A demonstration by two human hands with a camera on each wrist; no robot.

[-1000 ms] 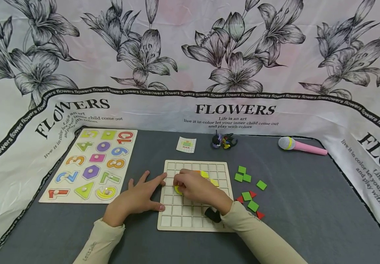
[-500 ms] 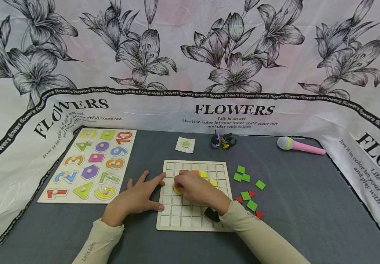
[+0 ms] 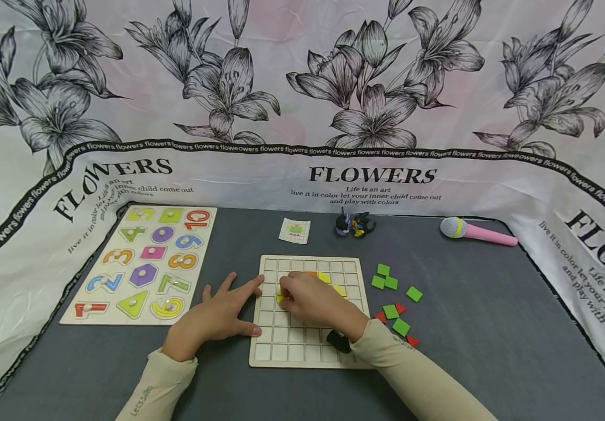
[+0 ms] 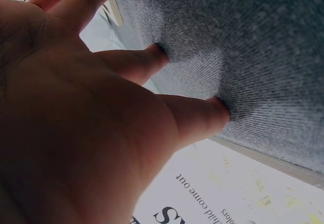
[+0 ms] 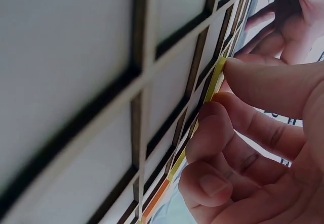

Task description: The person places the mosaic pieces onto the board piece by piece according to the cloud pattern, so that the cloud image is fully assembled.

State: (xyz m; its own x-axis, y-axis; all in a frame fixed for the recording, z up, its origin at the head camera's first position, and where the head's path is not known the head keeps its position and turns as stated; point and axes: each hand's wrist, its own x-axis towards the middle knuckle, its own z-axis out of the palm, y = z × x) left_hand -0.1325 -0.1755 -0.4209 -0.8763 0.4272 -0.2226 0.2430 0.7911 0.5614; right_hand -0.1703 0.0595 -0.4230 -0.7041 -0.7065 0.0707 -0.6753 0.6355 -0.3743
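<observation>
A wooden grid board [image 3: 281,352] with square cells lies flat on the dark tabletop. My right hand [image 3: 313,299] is over its upper left part, thumb and fingertips pinching a yellow tile [image 5: 216,80] at the grid, seen edge-on in the right wrist view. Just beyond the fingers, another yellow tile [image 3: 324,278] and an orange tile [image 5: 156,199] sit in the board. My left hand [image 3: 220,316] is spread at the board's left side, its thumb and a finger touching that edge. Other left fingertips press on the grey cloth [image 4: 253,57] in the left wrist view.
Several green tiles [image 3: 414,293] and red triangles [image 3: 412,342] lie right of the board. A pattern card [image 3: 295,231], small dark figurines [image 3: 355,224] and a pink toy microphone [image 3: 481,233] stand behind. A number puzzle board [image 3: 141,266] is at left.
The right fingers have shifted slightly at the grid, and the yellow tile under them has turned a little. The left hand has stayed at the board's edge.
</observation>
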